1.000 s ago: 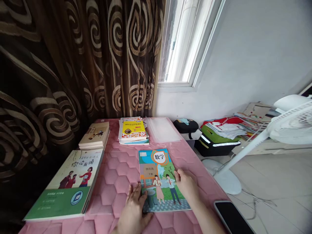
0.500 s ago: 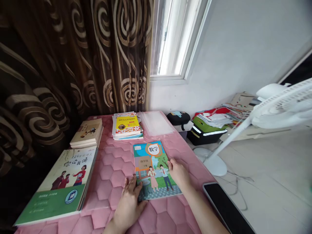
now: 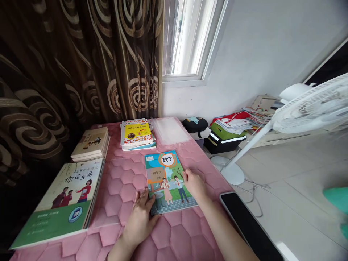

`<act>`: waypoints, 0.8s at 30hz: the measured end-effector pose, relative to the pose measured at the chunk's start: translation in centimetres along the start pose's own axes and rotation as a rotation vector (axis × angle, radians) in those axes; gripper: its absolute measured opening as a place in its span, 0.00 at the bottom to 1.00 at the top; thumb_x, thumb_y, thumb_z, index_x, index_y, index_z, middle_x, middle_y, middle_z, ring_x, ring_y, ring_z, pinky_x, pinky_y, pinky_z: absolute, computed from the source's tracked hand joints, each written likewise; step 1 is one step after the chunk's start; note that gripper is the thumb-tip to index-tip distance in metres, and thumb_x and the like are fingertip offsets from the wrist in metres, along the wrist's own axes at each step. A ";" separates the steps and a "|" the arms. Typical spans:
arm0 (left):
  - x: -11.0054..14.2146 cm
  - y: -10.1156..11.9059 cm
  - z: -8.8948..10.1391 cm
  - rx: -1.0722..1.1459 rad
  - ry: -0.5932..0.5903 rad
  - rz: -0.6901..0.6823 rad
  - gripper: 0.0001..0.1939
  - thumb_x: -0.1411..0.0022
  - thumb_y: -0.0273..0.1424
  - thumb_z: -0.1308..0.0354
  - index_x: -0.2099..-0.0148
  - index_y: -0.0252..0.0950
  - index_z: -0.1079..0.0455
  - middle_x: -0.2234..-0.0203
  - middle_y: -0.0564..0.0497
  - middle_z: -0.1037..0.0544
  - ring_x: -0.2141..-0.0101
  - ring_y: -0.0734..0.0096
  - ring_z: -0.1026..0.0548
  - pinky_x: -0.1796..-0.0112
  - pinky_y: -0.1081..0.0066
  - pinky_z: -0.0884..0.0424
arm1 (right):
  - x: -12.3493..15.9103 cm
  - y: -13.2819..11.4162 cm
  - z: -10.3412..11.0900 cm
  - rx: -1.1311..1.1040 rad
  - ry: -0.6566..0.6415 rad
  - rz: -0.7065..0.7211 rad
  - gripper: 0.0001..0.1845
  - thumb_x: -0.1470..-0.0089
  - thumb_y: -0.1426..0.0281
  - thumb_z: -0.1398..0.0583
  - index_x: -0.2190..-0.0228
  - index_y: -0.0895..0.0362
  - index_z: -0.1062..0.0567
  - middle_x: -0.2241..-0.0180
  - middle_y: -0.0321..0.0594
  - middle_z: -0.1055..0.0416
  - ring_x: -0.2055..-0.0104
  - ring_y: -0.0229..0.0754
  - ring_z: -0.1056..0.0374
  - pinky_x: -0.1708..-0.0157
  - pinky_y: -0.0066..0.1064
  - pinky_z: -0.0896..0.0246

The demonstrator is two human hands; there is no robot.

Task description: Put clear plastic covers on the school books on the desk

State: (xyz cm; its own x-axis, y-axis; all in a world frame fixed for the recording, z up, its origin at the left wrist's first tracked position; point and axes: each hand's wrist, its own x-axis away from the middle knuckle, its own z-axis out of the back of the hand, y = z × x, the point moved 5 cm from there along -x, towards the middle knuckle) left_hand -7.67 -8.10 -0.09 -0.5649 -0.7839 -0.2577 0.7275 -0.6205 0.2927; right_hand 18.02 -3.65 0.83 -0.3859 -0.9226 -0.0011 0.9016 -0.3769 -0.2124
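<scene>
Flanking a closed textbook (image 3: 168, 181), left hand (image 3: 141, 219) and right hand (image 3: 195, 185), both flat.

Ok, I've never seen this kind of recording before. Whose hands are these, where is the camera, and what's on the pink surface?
There is no machine: a person wears a camera on the head, looking forward and down at their own bare hands. The left hand rests flat at the near left corner of a colourful textbook; the right hand touches its right edge. Neither lifts it. The book lies on a pink quilted table cover. Also there: a green book, a beige book stack, a yellow book stack and a dark phone.
</scene>
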 end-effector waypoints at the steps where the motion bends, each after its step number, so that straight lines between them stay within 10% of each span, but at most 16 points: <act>1: 0.0 0.1 0.2 -0.002 -0.010 -0.001 0.26 0.43 0.33 0.39 0.42 0.37 0.32 0.40 0.35 0.34 0.39 0.46 0.38 0.42 0.43 0.40 | 0.0 0.0 0.0 -0.002 0.000 -0.002 0.14 0.34 0.66 0.51 0.60 0.54 0.27 0.69 0.42 0.22 0.69 0.42 0.27 0.76 0.28 0.54; 13: 0.1 0.3 0.4 -0.002 -0.008 -0.017 0.27 0.45 0.32 0.39 0.42 0.36 0.32 0.40 0.34 0.34 0.39 0.46 0.38 0.41 0.43 0.40 | 0.1 0.1 -0.2 0.020 0.026 0.009 0.14 0.34 0.66 0.51 0.62 0.55 0.27 0.71 0.41 0.23 0.71 0.41 0.29 0.77 0.31 0.63; 24: 0.4 -0.7 -2.2 -0.119 0.139 0.003 0.19 0.40 0.36 0.40 0.47 0.41 0.28 0.40 0.38 0.32 0.42 0.50 0.33 0.44 0.48 0.33 | -2.4 0.8 0.1 -0.137 0.047 0.073 0.07 0.41 0.68 0.43 0.66 0.57 0.26 0.62 0.43 0.25 0.61 0.42 0.27 0.66 0.27 0.42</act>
State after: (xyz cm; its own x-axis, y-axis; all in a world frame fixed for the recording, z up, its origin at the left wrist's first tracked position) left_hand -7.49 -7.93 -2.42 -0.5093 -0.7701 -0.3841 0.7749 -0.6045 0.1845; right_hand 19.71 -1.79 0.73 -0.3320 -0.9409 -0.0667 0.8936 -0.2911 -0.3417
